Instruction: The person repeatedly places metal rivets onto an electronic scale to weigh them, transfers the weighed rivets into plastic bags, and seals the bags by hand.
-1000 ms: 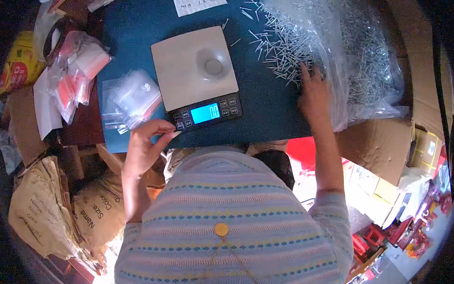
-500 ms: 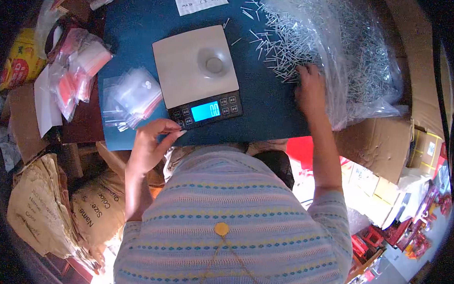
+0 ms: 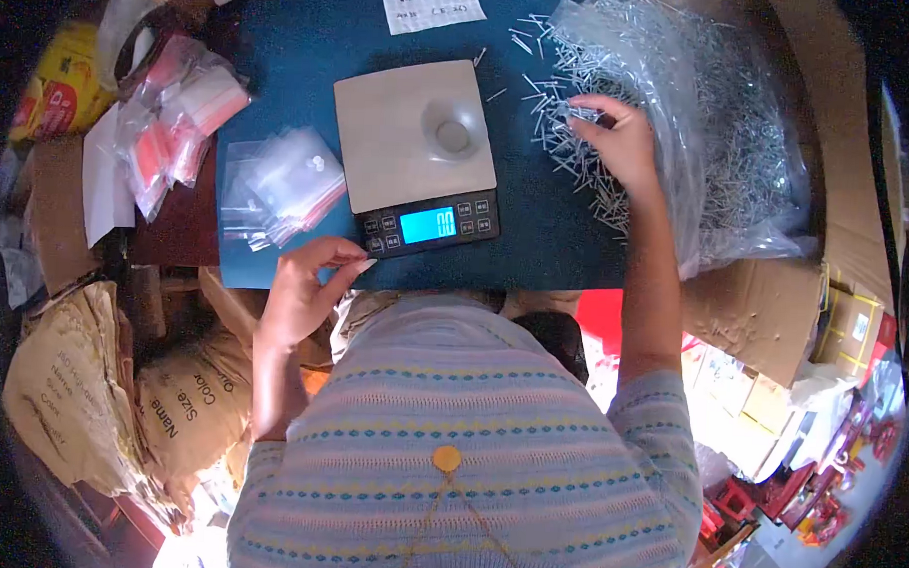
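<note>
A digital scale (image 3: 417,137) with a beige plate, a round dished cup on it and a lit blue display showing 0.0 sits on the blue tabletop. My left hand (image 3: 309,284) is by its lower left corner, thumb and forefinger pinched; whatever lies between them is too small to make out. On the right, my right hand (image 3: 625,142) is over the edge of a heap of silvery nails (image 3: 569,153), thumb and fingers curled around a few of them. A large clear plastic bag (image 3: 700,142) holds most of the heap.
Small clear zip bags (image 3: 288,183) lie left of the scale. Farther left are bundles of red-edged bags (image 3: 185,114). A handwritten paper label (image 3: 434,10) lies behind the scale. Cardboard (image 3: 749,304) stands at the right, brown printed sacks (image 3: 80,391) at lower left.
My right hand has risen from low in the nail heap to its left part, fingers now curled around nails. The left hand stays by the scale. The view has shifted slightly.
</note>
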Demonstrator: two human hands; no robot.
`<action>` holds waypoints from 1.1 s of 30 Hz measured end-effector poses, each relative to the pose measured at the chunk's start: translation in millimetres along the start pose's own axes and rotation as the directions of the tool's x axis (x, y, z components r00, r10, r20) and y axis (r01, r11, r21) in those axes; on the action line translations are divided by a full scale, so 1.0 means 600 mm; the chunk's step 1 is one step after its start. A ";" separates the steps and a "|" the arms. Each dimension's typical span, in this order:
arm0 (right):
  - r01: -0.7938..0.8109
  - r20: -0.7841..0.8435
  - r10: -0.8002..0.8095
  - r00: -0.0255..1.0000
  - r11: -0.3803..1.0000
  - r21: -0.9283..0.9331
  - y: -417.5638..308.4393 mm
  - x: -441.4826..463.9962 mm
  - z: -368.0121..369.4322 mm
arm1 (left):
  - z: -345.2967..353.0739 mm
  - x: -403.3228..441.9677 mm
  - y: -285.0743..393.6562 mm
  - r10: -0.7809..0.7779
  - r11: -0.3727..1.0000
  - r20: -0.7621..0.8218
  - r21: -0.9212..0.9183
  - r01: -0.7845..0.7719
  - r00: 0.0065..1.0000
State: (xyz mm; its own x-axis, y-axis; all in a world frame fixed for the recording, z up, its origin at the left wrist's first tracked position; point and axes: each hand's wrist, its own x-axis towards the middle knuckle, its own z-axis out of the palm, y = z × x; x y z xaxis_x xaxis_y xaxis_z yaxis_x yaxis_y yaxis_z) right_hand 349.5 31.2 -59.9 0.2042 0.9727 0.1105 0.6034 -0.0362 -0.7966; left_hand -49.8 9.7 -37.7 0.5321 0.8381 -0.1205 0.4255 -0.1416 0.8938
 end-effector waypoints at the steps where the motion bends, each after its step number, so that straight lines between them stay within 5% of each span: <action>1: -0.021 0.016 0.021 1.000 1.000 0.019 -0.001 0.001 0.000 | -0.002 -0.001 -0.002 0.000 1.000 0.002 0.001 0.000 1.000; 8: -0.116 0.070 0.135 0.988 0.967 -0.228 -0.024 0.021 0.006 | -0.008 0.008 0.005 0.080 0.990 -0.129 0.124 -0.064 0.988; 11: -0.023 0.028 0.028 0.999 0.983 -0.180 -0.051 0.028 0.008 | -0.009 0.014 -0.009 0.124 0.971 -0.253 0.231 -0.064 0.960; 14: 0.157 0.075 -0.163 0.984 0.985 0.078 -0.080 0.039 0.032 | -0.007 0.022 -0.019 0.145 0.957 -0.301 0.285 -0.057 0.943; 15: 0.025 0.156 -0.059 0.986 0.978 0.207 -0.113 0.036 0.039 | -0.006 0.024 -0.020 0.141 0.955 -0.300 0.293 -0.049 0.943; 20: 0.239 0.193 -0.266 0.944 0.959 0.151 -0.160 0.013 0.124 | 0.000 0.029 -0.021 0.141 0.952 -0.299 0.304 -0.046 0.944; 22: 0.461 0.140 -0.451 0.882 0.886 -0.051 -0.151 0.001 0.156 | -0.002 0.028 -0.022 0.135 0.948 -0.298 0.317 -0.035 0.945; 27: 0.536 0.111 -0.528 0.842 0.796 -0.282 -0.172 -0.012 0.136 | 0.000 0.036 -0.035 0.196 0.865 -0.300 0.502 -0.020 0.933; 30: 0.359 0.000 -0.361 0.932 0.927 0.106 -0.154 -0.012 0.116 | 0.008 0.053 -0.073 0.296 0.692 -0.255 0.722 -0.023 0.921; 32: 0.101 0.004 -0.113 0.994 0.905 0.414 -0.135 -0.022 0.102 | 0.011 0.057 -0.103 0.334 0.603 -0.222 0.797 -0.027 0.916; 33: 0.053 0.030 -0.080 0.996 0.852 0.521 -0.125 -0.023 0.089 | 0.010 0.056 -0.101 0.306 0.700 -0.297 0.714 -0.003 0.905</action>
State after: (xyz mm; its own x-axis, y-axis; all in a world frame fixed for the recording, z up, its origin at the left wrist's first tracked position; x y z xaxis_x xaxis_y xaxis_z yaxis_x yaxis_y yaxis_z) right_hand 260.2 32.5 -33.4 0.1318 0.9790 0.1558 0.1234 0.1397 -0.9825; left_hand -53.2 43.2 -98.5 0.3943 0.8711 0.2926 0.8191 -0.4776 0.3178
